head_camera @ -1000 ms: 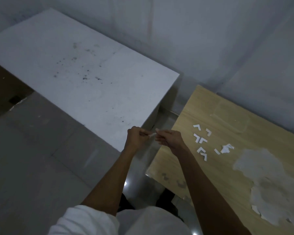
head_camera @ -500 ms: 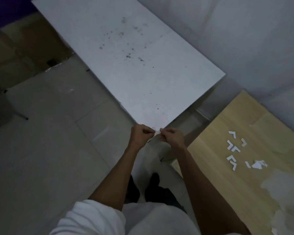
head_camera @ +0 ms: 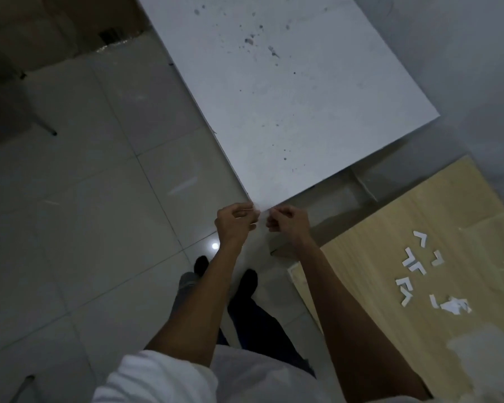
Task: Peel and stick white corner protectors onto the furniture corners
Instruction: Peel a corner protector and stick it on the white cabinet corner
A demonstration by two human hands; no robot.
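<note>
At the white table (head_camera: 274, 112) corner: both hands meet just over its near tip.
Left hand (head_camera: 234, 225): fingers curled, thumb and forefinger clamped on a small protector (head_camera: 252, 210).
Right hand (head_camera: 288, 225): fingers curled, tips pinching the protector's other end.
Protector's place: between the hands, right at the corner; its shape is blurred.
Wood table (head_camera: 390, 228): to the right, spare protectors (head_camera: 413, 266) scattered on it, a scrap (head_camera: 456, 305) beside them.
</note>
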